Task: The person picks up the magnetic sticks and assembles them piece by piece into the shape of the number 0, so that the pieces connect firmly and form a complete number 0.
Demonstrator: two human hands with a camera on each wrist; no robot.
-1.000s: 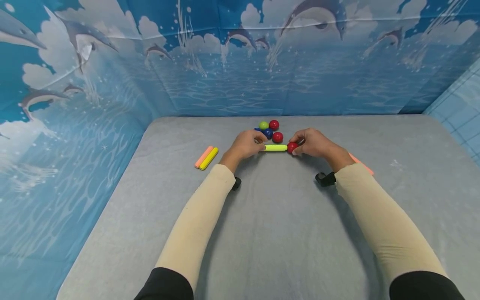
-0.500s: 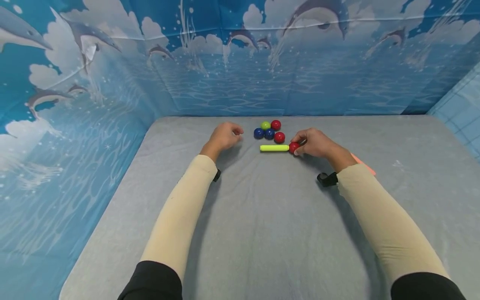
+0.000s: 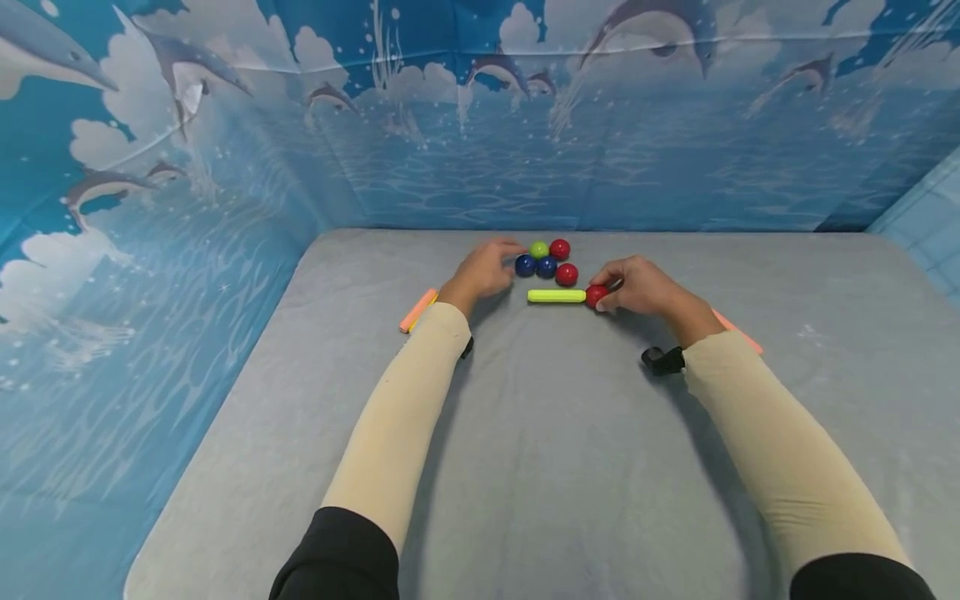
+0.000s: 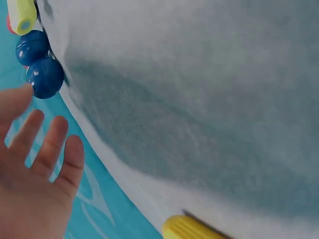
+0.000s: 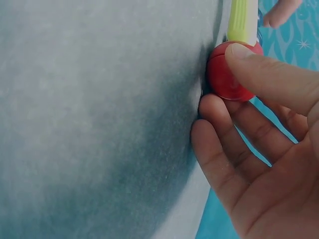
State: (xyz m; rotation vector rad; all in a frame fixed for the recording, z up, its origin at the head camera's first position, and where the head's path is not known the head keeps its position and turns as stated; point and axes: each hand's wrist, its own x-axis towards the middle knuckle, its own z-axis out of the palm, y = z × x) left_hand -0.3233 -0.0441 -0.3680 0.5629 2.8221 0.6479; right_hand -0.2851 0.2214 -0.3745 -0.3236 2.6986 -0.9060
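Observation:
My right hand [image 3: 641,287] pinches a red ball [image 5: 227,77] between thumb and fingers on the grey cloth. One end of a yellow-green stick [image 3: 557,296] meets that ball, and the stick lies pointing left. My left hand [image 3: 483,271] is beside the ball cluster, its fingers reaching out towards the nearer blue ball [image 3: 525,265]. In the left wrist view its thumb tip overlaps the edge of that blue ball [image 4: 46,78], while the other fingers are spread. A second blue ball [image 3: 547,267], a green ball [image 3: 538,249] and two red balls [image 3: 567,275] sit grouped there.
An orange stick [image 3: 417,310] and a yellow stick [image 4: 192,229] lie left of my left hand, partly hidden by the arm. Another orange stick [image 3: 738,332] shows behind my right wrist. A blue dolphin-print curtain [image 3: 465,167] hangs at the table's far edge.
My left hand let go of the yellow-green stick and moved away left, then came back right to the blue balls. My right hand keeps its pinch on the red ball.

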